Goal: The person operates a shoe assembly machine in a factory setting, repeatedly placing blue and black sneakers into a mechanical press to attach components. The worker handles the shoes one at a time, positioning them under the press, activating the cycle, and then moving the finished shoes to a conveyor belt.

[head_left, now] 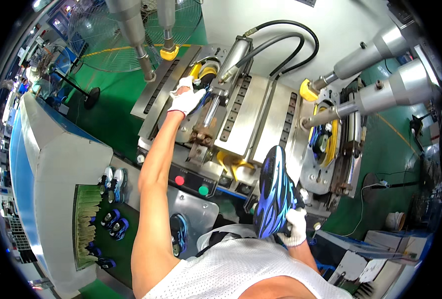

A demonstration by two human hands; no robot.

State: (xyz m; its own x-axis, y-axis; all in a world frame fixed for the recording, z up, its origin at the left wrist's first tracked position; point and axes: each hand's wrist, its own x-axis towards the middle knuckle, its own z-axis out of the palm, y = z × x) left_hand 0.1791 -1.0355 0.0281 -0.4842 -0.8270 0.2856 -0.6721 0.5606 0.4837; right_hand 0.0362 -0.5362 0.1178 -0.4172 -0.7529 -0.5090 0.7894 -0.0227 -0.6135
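My right hand [296, 227], in a white glove, grips a sports shoe [272, 192] near its lower end. The shoe is tipped up in front of my body, its black, blue and purple patterned sole showing. My left arm stretches forward to the left station of a metal press. There my gloved left hand [186, 98] is at a shoe [206, 79] held among yellow pads, thumb and fingers apart. That shoe is partly covered by the hand and machine parts. Another blue-and-black shoe [321, 139] lies in the press's right station beside a yellow curved pad [333, 144].
Thick metal cylinders [380, 99] reach over both stations. A red button [179, 180] and a green button [203, 190] are on the front panel. A single shoe [178, 234] rests on a metal plate by my left arm. Further left, several shoes [115, 224] sit by a bristle-curtained machine opening [86, 219].
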